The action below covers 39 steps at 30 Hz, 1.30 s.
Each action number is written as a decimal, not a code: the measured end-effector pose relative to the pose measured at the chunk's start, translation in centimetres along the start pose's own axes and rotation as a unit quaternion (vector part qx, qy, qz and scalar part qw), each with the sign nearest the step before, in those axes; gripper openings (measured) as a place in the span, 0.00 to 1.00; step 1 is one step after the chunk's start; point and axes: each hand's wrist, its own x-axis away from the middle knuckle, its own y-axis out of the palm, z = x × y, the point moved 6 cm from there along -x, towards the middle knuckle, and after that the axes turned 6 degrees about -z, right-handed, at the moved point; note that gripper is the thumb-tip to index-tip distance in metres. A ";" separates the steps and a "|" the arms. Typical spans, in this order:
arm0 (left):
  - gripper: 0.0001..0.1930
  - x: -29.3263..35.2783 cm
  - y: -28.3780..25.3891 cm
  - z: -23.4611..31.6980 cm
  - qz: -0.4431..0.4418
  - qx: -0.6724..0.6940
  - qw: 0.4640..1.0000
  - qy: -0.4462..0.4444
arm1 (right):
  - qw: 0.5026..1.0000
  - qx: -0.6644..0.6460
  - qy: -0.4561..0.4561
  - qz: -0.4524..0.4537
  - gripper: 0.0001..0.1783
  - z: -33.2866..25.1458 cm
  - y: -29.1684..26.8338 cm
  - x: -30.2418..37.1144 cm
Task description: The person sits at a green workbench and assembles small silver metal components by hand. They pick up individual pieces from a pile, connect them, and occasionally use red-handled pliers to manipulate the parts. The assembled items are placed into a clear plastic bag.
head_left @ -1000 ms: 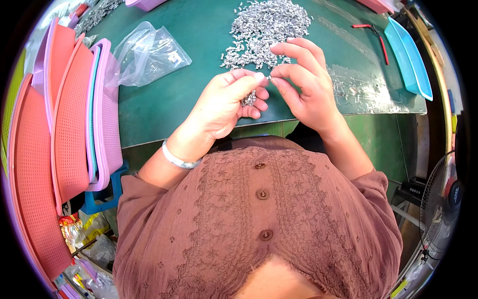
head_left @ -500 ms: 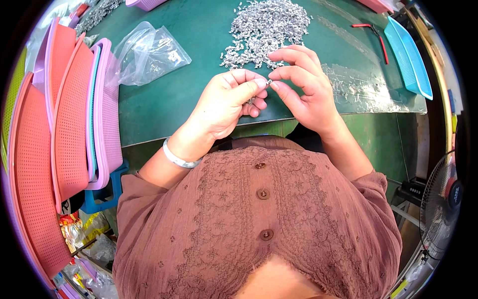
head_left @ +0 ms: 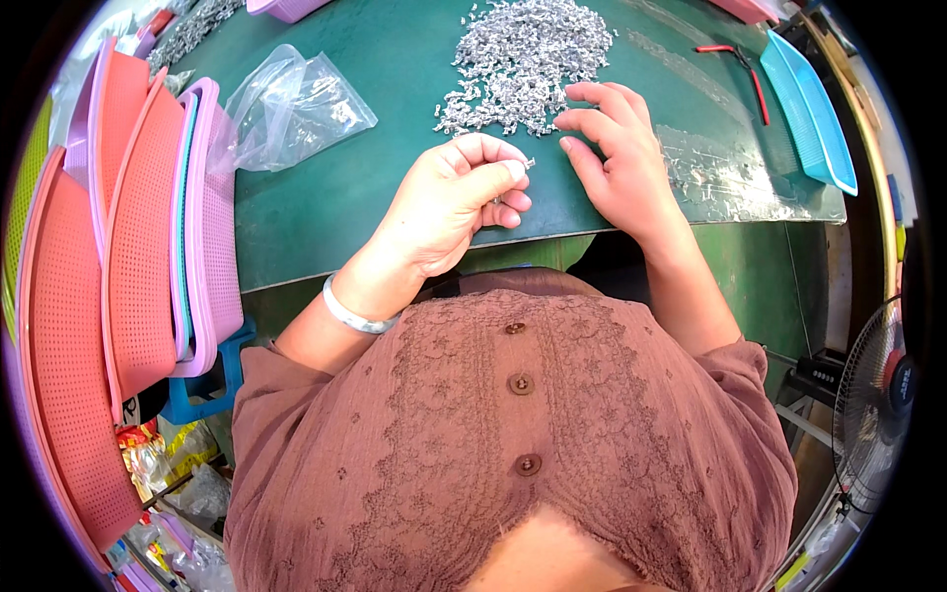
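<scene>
A small silvery metal part [head_left: 530,163] sticks out from between the thumb and forefinger of my left hand [head_left: 449,197], which is closed over the table's near edge. The curled lower fingers partly hide whatever else lies in that palm. Just to the right, my right hand [head_left: 621,163] is apart from it with fingers spread and nothing visible in them. Its fingertips are close to the lower right border of a heap of small silvery metal parts [head_left: 533,54] on the green table [head_left: 395,187].
A clear plastic bag [head_left: 296,109] lies left of the heap. Stacked perforated plastic baskets [head_left: 143,237] stand along the left side. Red-handled pliers [head_left: 760,94] and a blue basket [head_left: 804,113] are at the right. A fan [head_left: 868,395] stands at the lower right.
My right hand has let go of the small metal part, moved right, away from my left hand, and opened its fingers. The left hand has stayed nearly in place.
</scene>
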 end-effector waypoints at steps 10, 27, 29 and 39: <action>0.08 -0.1 -0.5 0.2 -0.017 0.065 0.998 0.010 | 0.998 -0.001 -0.023 -0.065 0.09 -0.1 0.6 0.0; 0.08 -0.3 -0.1 0.2 0.017 0.016 1.000 -0.021 | 0.997 -0.048 -0.052 -0.005 0.06 -0.9 -0.3 -0.3; 0.09 -0.3 0.0 0.2 0.029 -0.002 0.999 -0.031 | 0.995 -0.067 -0.076 0.012 0.07 -1.7 -0.7 -0.5; 0.07 -0.4 0.3 0.2 0.014 -0.025 0.999 -0.024 | 0.989 -0.117 -0.084 0.024 0.09 -2.4 -1.1 -0.3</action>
